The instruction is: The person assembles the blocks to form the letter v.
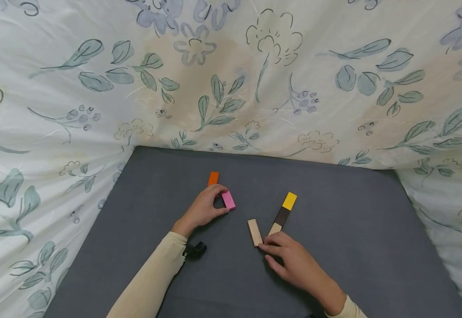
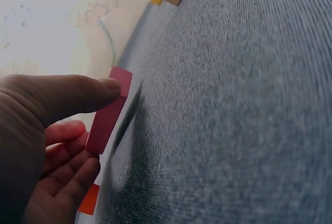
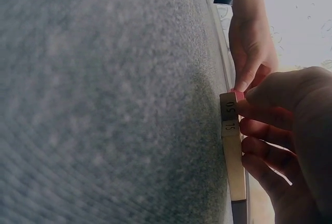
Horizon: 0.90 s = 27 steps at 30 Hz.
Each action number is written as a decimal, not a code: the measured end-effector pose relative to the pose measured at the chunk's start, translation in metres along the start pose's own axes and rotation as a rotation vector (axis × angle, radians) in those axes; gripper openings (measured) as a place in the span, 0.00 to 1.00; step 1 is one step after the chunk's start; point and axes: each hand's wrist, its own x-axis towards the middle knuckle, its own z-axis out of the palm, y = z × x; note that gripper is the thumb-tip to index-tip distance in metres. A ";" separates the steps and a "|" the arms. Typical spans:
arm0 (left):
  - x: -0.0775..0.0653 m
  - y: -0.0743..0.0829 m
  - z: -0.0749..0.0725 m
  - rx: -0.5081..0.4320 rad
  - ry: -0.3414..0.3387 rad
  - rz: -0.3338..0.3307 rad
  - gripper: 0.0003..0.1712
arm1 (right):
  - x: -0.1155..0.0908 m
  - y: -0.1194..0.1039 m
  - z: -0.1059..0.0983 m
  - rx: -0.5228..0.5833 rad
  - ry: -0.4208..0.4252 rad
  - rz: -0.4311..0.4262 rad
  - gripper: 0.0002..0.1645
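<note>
Your left hand [image 1: 204, 206] pinches the pink block [image 1: 228, 200], far and left of the loose pale block [image 1: 255, 233] by your right hand [image 1: 292, 258].
Your right hand's fingers lie loosely apart, tips at the near ends of the loose pale block and the second pale block [image 1: 274, 229]. Pink and loose blocks lean alike, far left to near right, a gap between; the second pale block, brown block [image 1: 282, 217] and yellow block [image 1: 289, 201] slant far right. The orange block [image 1: 213, 178] lies just beyond your left hand.
</note>
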 end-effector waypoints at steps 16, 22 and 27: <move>0.001 0.014 -0.001 0.004 -0.014 0.021 0.34 | 0.000 0.000 -0.002 0.003 0.017 -0.011 0.20; 0.003 0.018 -0.002 0.002 -0.011 0.019 0.34 | 0.000 0.000 -0.002 0.004 -0.003 0.015 0.20; 0.003 0.020 -0.001 0.000 -0.011 0.018 0.34 | 0.000 -0.001 -0.002 -0.001 -0.003 0.013 0.20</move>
